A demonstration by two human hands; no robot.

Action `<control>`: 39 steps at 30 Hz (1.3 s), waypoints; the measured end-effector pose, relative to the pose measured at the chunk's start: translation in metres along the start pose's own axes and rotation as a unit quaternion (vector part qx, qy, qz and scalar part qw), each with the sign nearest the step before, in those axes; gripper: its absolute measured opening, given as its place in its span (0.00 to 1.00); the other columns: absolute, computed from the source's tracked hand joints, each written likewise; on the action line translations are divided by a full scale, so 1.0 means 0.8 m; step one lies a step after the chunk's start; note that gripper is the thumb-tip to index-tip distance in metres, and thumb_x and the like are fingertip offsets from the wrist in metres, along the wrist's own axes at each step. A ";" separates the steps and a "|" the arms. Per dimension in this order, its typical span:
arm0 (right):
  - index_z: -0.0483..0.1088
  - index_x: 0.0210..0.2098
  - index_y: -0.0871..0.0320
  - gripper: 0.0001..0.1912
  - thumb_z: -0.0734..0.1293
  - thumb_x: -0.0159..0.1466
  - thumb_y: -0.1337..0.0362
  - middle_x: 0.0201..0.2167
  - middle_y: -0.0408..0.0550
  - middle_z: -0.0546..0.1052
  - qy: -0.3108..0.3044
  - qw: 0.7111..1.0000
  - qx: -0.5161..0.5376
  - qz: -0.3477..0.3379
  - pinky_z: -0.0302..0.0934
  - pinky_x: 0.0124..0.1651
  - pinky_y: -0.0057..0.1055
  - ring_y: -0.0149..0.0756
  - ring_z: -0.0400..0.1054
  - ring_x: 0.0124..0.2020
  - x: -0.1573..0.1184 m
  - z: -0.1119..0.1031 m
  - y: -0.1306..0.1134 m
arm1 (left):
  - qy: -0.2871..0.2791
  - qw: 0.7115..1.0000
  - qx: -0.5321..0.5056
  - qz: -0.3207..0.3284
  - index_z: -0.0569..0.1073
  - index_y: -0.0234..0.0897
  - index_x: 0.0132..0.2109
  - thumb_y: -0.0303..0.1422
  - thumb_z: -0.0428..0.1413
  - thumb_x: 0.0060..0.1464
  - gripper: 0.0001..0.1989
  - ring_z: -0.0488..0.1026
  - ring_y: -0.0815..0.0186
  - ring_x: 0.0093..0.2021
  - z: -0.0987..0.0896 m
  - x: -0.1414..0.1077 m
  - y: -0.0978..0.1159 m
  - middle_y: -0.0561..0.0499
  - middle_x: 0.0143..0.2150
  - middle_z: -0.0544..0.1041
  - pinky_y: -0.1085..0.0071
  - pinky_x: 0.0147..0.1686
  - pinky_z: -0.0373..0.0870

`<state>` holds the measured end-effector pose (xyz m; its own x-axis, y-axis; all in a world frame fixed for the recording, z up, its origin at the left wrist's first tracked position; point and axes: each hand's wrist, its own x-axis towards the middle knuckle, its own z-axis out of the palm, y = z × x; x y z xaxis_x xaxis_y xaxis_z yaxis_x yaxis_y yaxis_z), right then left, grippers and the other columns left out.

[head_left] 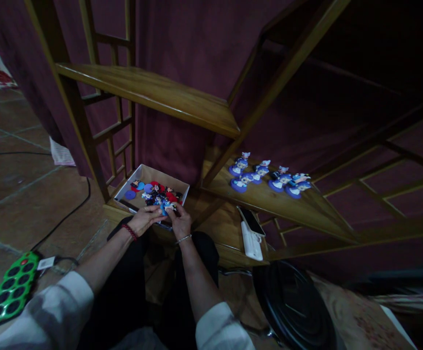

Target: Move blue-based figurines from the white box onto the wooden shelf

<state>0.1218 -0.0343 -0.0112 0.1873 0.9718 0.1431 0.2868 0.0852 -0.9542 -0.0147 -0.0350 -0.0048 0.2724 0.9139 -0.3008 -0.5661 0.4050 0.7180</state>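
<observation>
Both hands meet over the near edge of a white box [144, 171] on the low shelf. My left hand [146, 219] and my right hand [180, 222] are closed on a small blue figurine [165, 209] between their fingertips. Inside the box lie several small figurines [159, 194] in red, black and blue, along with a purple disc [130, 195]. On the wooden shelf [269, 206] to the right, several blue-haired figurines [241, 182] stand upright on purple bases.
A phone [251, 220] leans by a white object [251, 243] right of my knees. A black round stool [295, 301] is at the lower right. A green power strip [13, 288] lies on the floor at left. An upper shelf board [149, 95] juts out above the box.
</observation>
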 end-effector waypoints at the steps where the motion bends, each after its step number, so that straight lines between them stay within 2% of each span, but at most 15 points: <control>1: 0.72 0.38 0.56 0.18 0.66 0.50 0.54 0.29 0.41 0.77 0.000 1.000 -0.011 -0.002 0.63 0.38 0.27 0.33 0.70 0.31 0.000 -0.001 0.000 | -0.004 1.000 0.001 0.001 0.75 0.27 0.34 0.24 0.61 0.40 0.09 0.73 0.66 0.37 -0.001 0.000 0.000 0.46 0.34 0.77 0.63 0.48 0.66; 6: 0.72 0.39 0.54 0.17 0.65 0.52 0.54 0.29 0.42 0.77 -0.005 0.997 -0.064 -0.032 0.63 0.35 0.26 0.33 0.70 0.29 -0.002 -0.002 -0.003 | -0.003 1.000 0.000 0.000 0.75 0.28 0.31 0.24 0.61 0.39 0.07 0.73 0.66 0.35 -0.002 0.001 -0.001 0.47 0.32 0.77 0.62 0.47 0.66; 12: 0.71 0.40 0.53 0.16 0.64 0.54 0.56 0.35 0.45 0.76 0.002 0.989 -0.122 -0.086 0.62 0.41 0.27 0.33 0.70 0.36 -0.001 -0.001 -0.004 | 0.018 1.000 -0.008 0.003 0.75 0.27 0.30 0.23 0.60 0.39 0.06 0.73 0.65 0.37 0.006 -0.002 0.003 0.45 0.32 0.77 0.63 0.46 0.67; 20: 0.70 0.41 0.52 0.14 0.64 0.55 0.57 0.37 0.45 0.76 -0.013 0.980 -0.155 -0.123 0.62 0.42 0.28 0.34 0.70 0.37 -0.001 -0.006 -0.010 | 0.012 1.000 -0.006 -0.002 0.75 0.27 0.30 0.23 0.61 0.39 0.07 0.73 0.62 0.38 0.005 -0.002 0.004 0.45 0.32 0.77 0.61 0.46 0.67; 30: 0.70 0.41 0.54 0.13 0.64 0.56 0.59 0.38 0.47 0.75 -0.041 0.966 -0.190 -0.170 0.61 0.43 0.28 0.34 0.69 0.39 0.001 -0.015 -0.021 | -0.025 1.000 -0.009 0.000 0.75 0.27 0.33 0.24 0.59 0.42 0.07 0.73 0.65 0.37 0.003 -0.003 0.004 0.45 0.33 0.77 0.61 0.48 0.65; 34: 0.70 0.41 0.53 0.13 0.64 0.56 0.59 0.37 0.46 0.75 -0.029 0.970 -0.174 -0.165 0.60 0.44 0.28 0.34 0.68 0.39 0.000 -0.013 -0.021 | -0.013 1.000 -0.015 0.000 0.75 0.28 0.32 0.24 0.59 0.42 0.06 0.73 0.65 0.37 0.004 -0.004 0.005 0.45 0.33 0.77 0.61 0.48 0.65; 39: 0.70 0.41 0.53 0.15 0.64 0.56 0.57 0.36 0.45 0.75 -0.010 0.984 -0.144 -0.108 0.62 0.41 0.27 0.33 0.69 0.36 0.000 -0.008 -0.017 | -0.015 1.000 -0.026 -0.001 0.75 0.29 0.34 0.23 0.58 0.43 0.07 0.73 0.67 0.38 0.006 -0.005 0.005 0.47 0.33 0.77 0.62 0.49 0.64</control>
<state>0.1243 -0.0369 0.0032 0.0756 0.9419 0.3271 0.5735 0.2273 -0.7870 -0.0141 -0.0373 0.0026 0.2960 0.9122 -0.2832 -0.6048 0.4085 0.6836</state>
